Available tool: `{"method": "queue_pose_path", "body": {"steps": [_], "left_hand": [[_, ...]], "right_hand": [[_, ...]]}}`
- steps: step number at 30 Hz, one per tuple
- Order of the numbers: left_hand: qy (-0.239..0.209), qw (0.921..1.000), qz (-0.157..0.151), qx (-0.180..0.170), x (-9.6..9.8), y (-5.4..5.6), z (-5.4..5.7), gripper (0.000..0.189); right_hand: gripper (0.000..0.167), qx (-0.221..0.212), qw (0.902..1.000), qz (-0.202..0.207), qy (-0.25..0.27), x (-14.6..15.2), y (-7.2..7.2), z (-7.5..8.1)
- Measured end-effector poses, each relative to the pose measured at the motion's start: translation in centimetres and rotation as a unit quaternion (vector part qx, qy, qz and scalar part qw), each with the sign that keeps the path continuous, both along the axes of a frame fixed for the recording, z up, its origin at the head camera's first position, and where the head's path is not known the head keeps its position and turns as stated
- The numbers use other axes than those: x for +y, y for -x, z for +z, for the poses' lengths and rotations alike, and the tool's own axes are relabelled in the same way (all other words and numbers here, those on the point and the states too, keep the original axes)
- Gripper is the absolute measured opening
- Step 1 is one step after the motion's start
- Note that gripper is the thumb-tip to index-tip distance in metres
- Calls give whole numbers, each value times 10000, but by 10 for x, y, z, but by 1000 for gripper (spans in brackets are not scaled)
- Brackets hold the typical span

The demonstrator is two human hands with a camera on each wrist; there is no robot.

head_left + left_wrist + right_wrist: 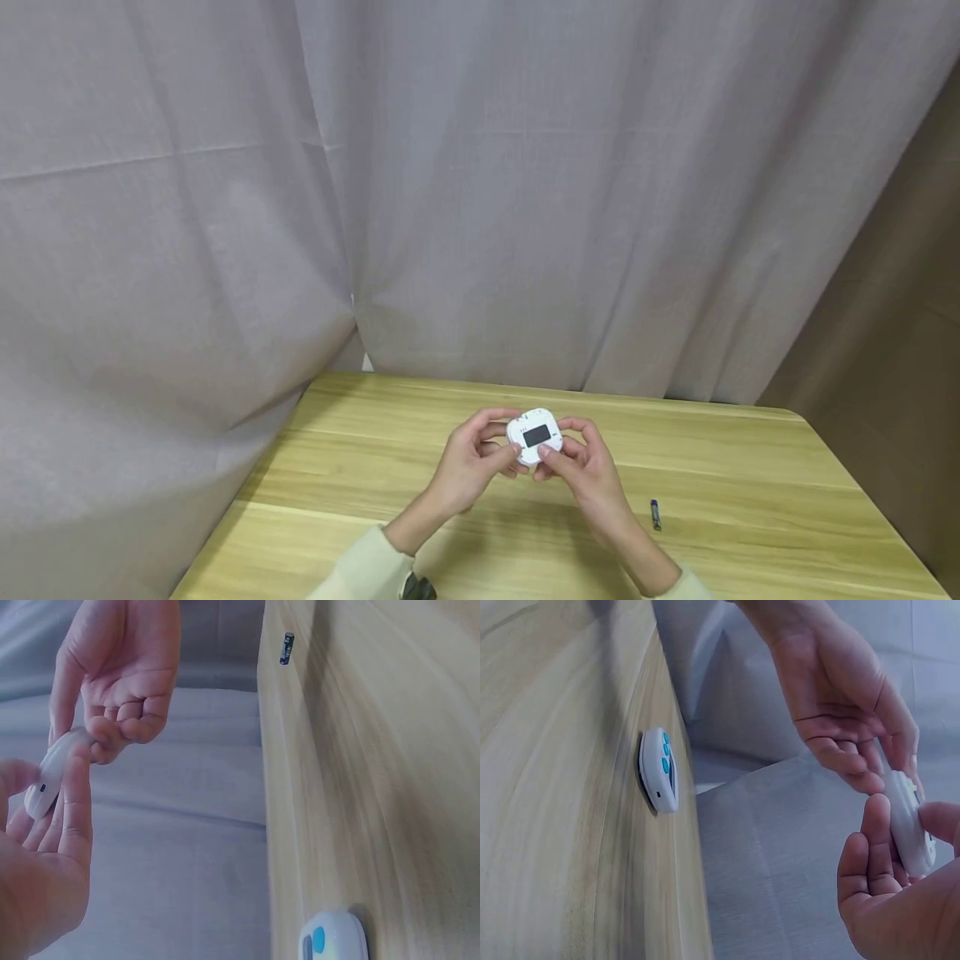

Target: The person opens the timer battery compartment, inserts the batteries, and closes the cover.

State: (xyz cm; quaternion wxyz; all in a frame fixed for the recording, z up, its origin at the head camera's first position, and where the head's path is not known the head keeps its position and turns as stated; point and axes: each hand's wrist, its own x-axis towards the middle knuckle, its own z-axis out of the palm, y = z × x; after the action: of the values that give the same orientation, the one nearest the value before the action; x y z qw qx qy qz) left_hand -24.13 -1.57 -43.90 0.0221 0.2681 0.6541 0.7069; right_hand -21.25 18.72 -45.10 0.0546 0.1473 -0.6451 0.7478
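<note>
we hold the white device [535, 436] above the wooden surface [765, 492], its face with the dark panel [537, 436] turned up toward us. the left hand [467, 465] grips one side and the right hand [591, 479] the other, each with its thumb on the near part of the face and its fingers curled round the edge and behind. to work it well, we would let the left hand brace the body while the right thumb presses, so nothing twists; thumbs near the rim suit this, since they leave the panel uncovered. a light pinch seems enough (a smooth, curved edge could slip if squeezed hard). the battery [656, 514] lies on the surface, to the right of the right hand.

whether the panel is a recess, a cover or a screen, we cannot tell. some fingertips are hidden behind the device in the head view. a teal-buttoned unit [660, 771] rests on the surface; the left wrist view cuts it off, and from the head we do not find it, perhaps because a hand blocks it. the battery's print is too small to read.
</note>
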Motion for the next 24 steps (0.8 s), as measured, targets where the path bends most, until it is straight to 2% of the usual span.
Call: {"method": "queue_pose_path", "body": {"steps": [4, 10, 16, 24], "left_hand": [[5, 9999, 78, -113, 1, 0, -1, 43], [75, 9999, 86, -80, 3, -1, -1, 38], [94, 9999, 66, -92, 6, 0, 0, 39], [169, 9998, -28, -107, 5, 0, -2, 40]], "right_hand": [[45, -180, 9998, -41, -51, -1, -3, 2], [42, -797, 9961, -159, -346, -4, -6, 7], [41, -934, 9943, -68, -514, -8, -7, 11], [42, -1268, 9909, -133, -434, -11, -9, 11]]}}
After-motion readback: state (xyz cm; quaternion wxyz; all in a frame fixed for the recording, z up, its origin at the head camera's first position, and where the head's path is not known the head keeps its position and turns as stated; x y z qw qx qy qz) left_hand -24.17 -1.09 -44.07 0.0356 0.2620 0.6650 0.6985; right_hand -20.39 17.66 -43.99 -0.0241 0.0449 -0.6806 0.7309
